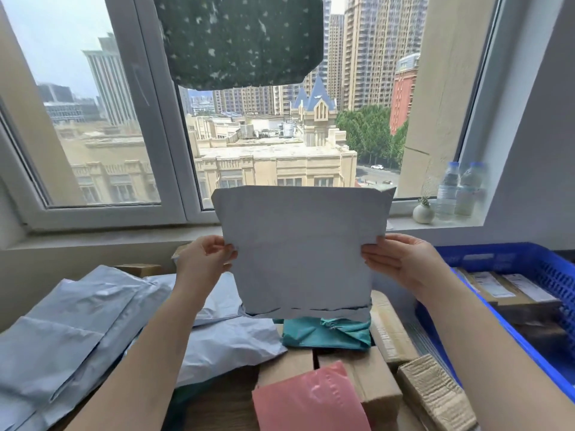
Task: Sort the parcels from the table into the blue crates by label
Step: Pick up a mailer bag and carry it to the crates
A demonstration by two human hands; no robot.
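Parcels and crate: materials and finish

Held mailer [303, 253]: matt grey plastic, creased. Grey bags [71, 321]: smooth, faintly glossy plastic. Pink bag [306, 402]: glossy plastic. Box [435, 390]: rough corrugated cardboard. Crate [553, 275]: blue moulded plastic lattice.

Bright daylight comes in through the window [124, 119]; shadows are soft, the frame edges bend, and the bottles [460, 188] look blurred.

Upper-floor office or mailroom-type room, wide window [102, 126] over city towers and rooftops, parcels piled on table, blue crate [510, 259] holding labelled boxes, water bottles [460, 191] and small vase [423, 213] on sill
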